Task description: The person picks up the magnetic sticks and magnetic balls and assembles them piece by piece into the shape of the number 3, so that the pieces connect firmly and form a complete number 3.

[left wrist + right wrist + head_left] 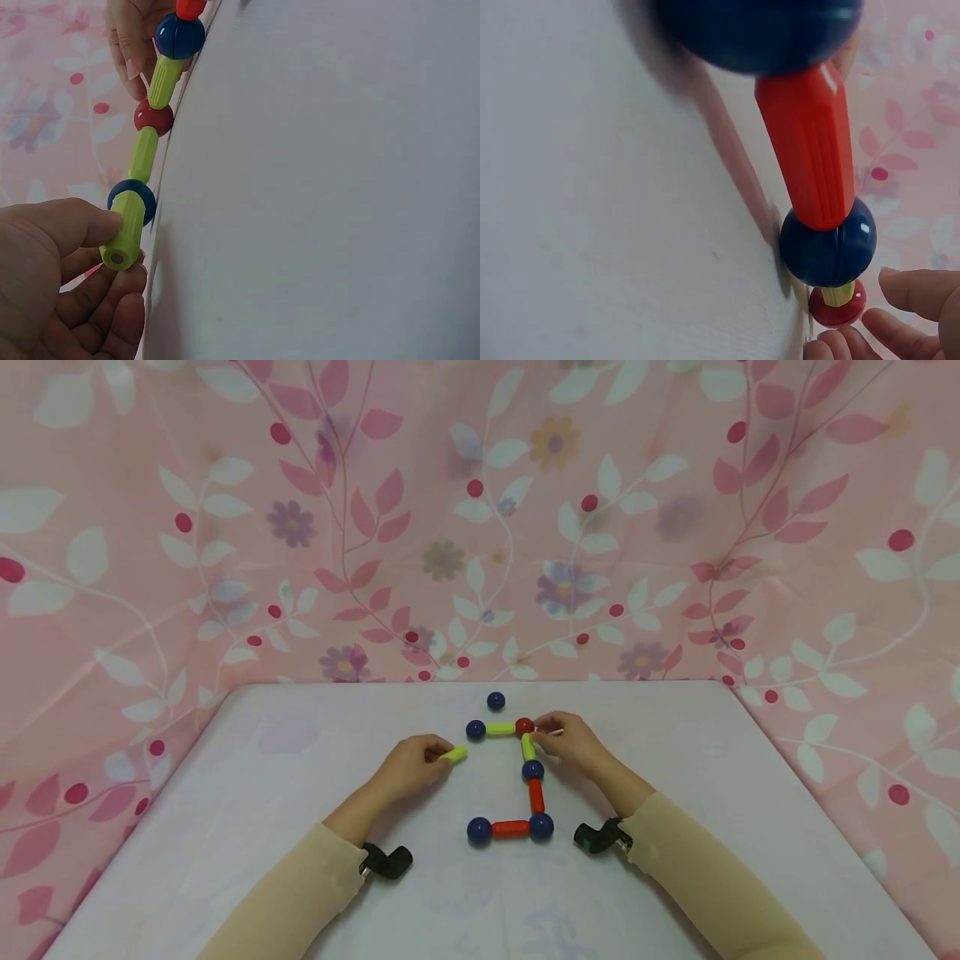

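Magnetic rods and balls form a bent chain on the table. My left hand point(412, 766) pinches a loose yellow-green rod point(454, 755) between thumb and fingers, just left of the blue ball point(476, 730) at the chain's far-left end. In the left wrist view, that rod point(124, 232) overlaps the ball, so contact is unclear. My right hand point(570, 739) holds the red ball point(525, 727) at the far corner with its fingertips. From there one yellow-green rod point(500, 729) runs left to the blue ball, and another yellow-green rod point(528, 748) comes toward me to another blue ball point(532, 770).
A red rod point(536, 797) continues to a near-corner blue ball point(542, 827). Another red rod point(511, 829) leads left to a blue end ball point(480, 832). A loose blue ball point(496, 701) lies near the back edge of the white table point(300, 877). Floral cloth point(480, 527) hangs behind.
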The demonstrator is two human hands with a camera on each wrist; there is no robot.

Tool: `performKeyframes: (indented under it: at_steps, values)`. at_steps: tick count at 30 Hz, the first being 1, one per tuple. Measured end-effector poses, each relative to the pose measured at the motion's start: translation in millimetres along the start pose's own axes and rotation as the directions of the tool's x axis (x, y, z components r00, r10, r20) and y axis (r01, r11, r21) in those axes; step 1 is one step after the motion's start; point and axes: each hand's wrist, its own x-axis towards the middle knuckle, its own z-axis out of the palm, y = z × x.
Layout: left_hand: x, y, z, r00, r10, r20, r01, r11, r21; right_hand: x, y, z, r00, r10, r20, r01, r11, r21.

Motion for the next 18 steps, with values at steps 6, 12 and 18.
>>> performKeyframes:
  at_steps: [6,12,18]
  values:
    - [-3.2,2.9,4.0,1.0,0.014,0.011,-0.014,1.0,0.003,-15.3,-2,-1,1.0,-0.009,0.024,0.01,1.0,-0.004]
    - [-7.1,7.0,7.9,0.999,0.028,0.023,-0.028,1.0,-0.014,-24.7,1,-2,0.999,-0.018,0.051,0.018,1.0,-0.002]
    - [-10.3,16.7,11.8,0.997,0.045,0.063,-0.044,0.999,-0.025,-32.1,3,-2,0.995,-0.046,0.086,0.047,0.999,-0.011]
